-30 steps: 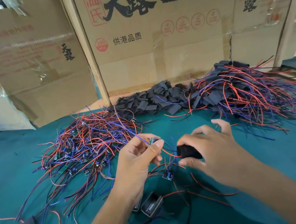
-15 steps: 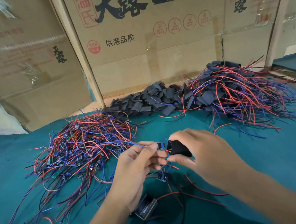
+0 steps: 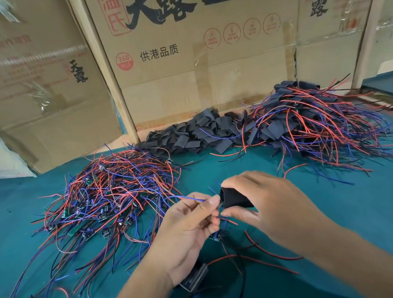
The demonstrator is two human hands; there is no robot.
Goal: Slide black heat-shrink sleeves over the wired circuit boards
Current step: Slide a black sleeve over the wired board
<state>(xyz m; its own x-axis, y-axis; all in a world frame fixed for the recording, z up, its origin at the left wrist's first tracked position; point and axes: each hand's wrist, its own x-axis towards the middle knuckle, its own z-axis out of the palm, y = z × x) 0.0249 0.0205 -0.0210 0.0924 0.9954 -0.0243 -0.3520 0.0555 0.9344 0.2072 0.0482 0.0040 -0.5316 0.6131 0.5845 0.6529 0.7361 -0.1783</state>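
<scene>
Black sleeve (image 3: 236,197) sits pinched in the right hand (image 3: 265,205) grip. The left hand (image 3: 189,229) grip pinches blue wires (image 3: 192,198) right at the sleeve's open end, above the green desk (image 3: 351,202).

Black sleeve (image 3: 234,198) pinched mid-air above the teal table; loose sleeves (image 3: 197,134) heaped behind.

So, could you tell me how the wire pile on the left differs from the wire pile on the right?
The left pile shows bare green circuit boards among its wires; the right pile has black sleeves among its wires. The left pile lies flatter and nearer the hands; the right pile is heaped higher, towards the cardboard boxes. Both hold tangled red and blue wires on the teal table.
</scene>
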